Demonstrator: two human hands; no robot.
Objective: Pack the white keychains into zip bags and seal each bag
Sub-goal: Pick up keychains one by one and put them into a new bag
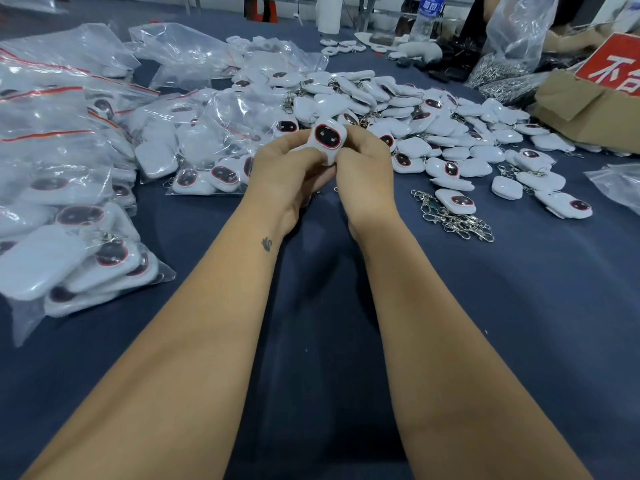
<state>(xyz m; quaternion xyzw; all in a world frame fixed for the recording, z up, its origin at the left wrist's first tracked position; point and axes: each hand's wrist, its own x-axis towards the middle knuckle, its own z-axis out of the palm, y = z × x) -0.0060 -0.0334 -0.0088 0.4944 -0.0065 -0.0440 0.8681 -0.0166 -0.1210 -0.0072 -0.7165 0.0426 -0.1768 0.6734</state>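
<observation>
A white keychain with a dark red-rimmed face is held upright above the table's middle. My left hand grips its lower left side, and my right hand pinches its right edge. Behind them lies a big loose pile of white keychains. Filled zip bags with red seal strips are stacked on the left. Another filled bag lies just left of my hands.
A dark blue cloth covers the table. Loose metal clasps lie right of my hands. A cardboard box with a red sign stands at the far right, a water bottle at the back, an empty bag at the right edge.
</observation>
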